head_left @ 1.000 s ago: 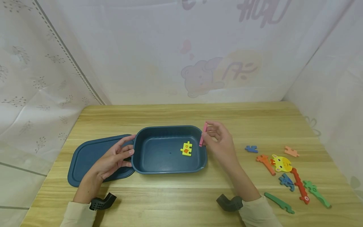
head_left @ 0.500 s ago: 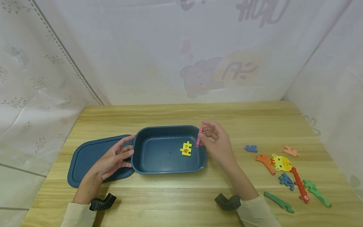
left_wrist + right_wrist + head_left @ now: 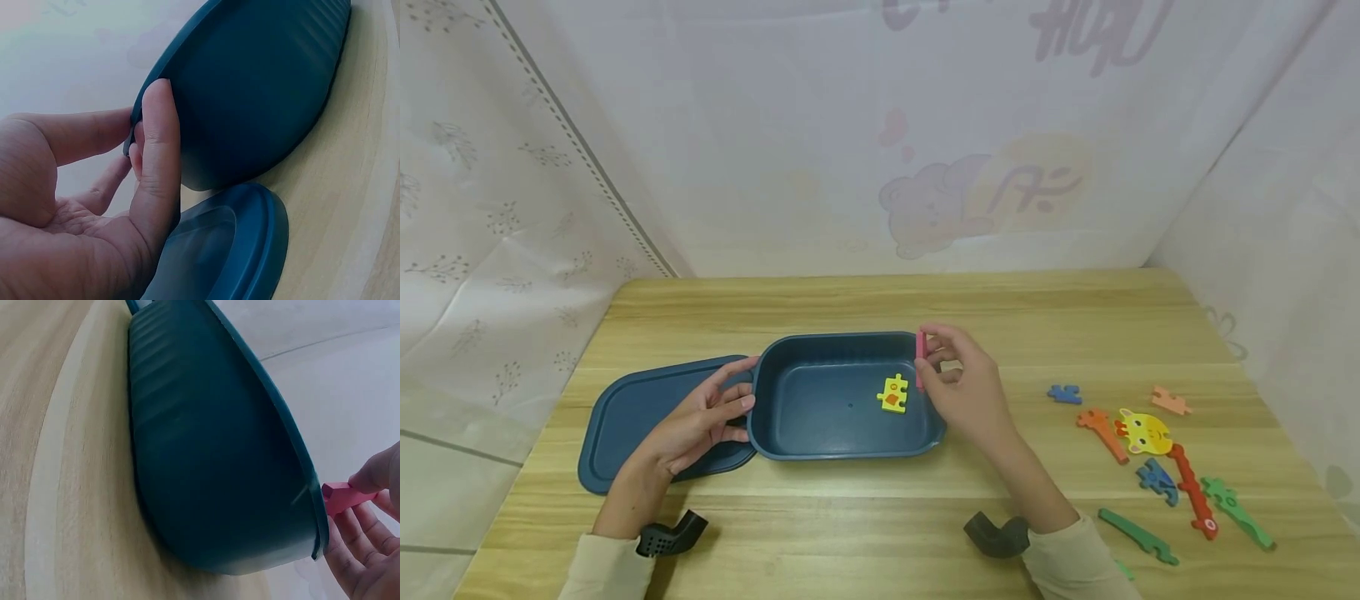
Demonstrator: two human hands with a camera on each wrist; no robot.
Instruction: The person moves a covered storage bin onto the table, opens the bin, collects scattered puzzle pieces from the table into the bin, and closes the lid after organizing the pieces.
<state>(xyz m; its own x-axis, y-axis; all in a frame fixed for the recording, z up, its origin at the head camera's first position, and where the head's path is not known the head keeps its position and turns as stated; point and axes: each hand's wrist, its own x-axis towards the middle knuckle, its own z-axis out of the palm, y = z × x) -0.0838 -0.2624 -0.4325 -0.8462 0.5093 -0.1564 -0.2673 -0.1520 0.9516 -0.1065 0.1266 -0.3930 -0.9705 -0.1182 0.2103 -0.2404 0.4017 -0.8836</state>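
Observation:
A dark blue plastic box point(image 3: 812, 417) stands uncovered on the wooden table, with a yellow puzzle piece point(image 3: 893, 394) lying on its floor toward the right. My left hand point(image 3: 696, 425) pinches the box's left rim between thumb and fingers, as the left wrist view also shows. Held on edge between the thumb and fingers of my right hand point(image 3: 970, 383) is a pink puzzle piece point(image 3: 921, 367), over the box's right end. In the right wrist view the pink piece point(image 3: 342, 497) shows just past the rim, partly hidden by it.
The matching blue lid point(image 3: 632, 417) lies left of the box, partly under my left hand. Several puzzle pieces are spread at the right: a giraffe head point(image 3: 1146, 432), a red strip point(image 3: 1193, 492), an orange piece point(image 3: 1103, 435), a green piece point(image 3: 1138, 535) and a small blue one point(image 3: 1064, 393).
My right hand has moved left with the pink puzzle piece, from the box's right rim to just inside it. The left hand and the box have stayed put.

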